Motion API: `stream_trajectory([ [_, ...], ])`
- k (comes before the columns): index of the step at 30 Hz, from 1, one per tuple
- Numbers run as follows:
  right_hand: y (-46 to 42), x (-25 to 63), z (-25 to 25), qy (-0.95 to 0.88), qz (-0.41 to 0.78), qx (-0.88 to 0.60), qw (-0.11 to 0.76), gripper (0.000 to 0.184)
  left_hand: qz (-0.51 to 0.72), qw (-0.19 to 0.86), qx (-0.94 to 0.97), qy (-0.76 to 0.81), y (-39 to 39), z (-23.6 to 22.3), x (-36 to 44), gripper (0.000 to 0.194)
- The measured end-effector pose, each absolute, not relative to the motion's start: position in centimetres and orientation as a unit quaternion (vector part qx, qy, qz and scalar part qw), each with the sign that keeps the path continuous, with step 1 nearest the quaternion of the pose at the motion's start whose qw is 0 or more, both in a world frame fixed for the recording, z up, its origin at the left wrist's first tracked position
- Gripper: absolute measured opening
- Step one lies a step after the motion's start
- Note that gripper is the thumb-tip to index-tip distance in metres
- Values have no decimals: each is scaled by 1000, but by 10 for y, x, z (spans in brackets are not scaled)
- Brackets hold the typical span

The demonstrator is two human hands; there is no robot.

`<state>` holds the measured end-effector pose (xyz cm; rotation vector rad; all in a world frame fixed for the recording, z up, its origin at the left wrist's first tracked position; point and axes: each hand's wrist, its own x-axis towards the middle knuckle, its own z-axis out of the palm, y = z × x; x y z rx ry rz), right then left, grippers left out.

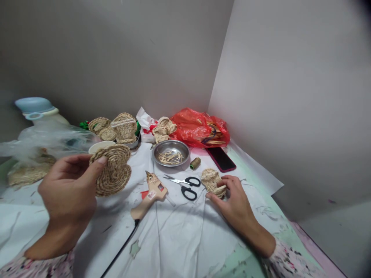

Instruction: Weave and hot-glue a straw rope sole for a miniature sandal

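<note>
Coiled straw piece (pixel 113 173) pinched in left hand (pixel 68 189), fingers (pixel 100 160) closed (thumb atop, seemingly).

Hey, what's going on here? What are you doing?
A person is holding a coiled straw disc up in their left hand. Their right hand is on a small woven straw piece lying on the white cloth. Between the hands lie a hot glue gun and black-handled scissors. Behind them are a steel bowl and a red plastic bag.
</note>
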<state>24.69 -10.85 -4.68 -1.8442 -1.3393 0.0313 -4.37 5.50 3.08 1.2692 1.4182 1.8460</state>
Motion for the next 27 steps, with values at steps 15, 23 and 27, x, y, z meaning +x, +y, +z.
stream_trajectory([
  [15, -105, 255, -40, -345, 281, -721, 531, 54, 680, 241, 456, 521, 56, 29, -45, 38],
  [23, -109, 254, -28, -333, 407, -665, 531, 21, 690, 250, 447, 511, 55, 31, -44, 38],
  [27, -109, 248, -30, -268, 443, -631, 578, 24, 693, 246, 447, 510, 56, 30, -43, 38],
])
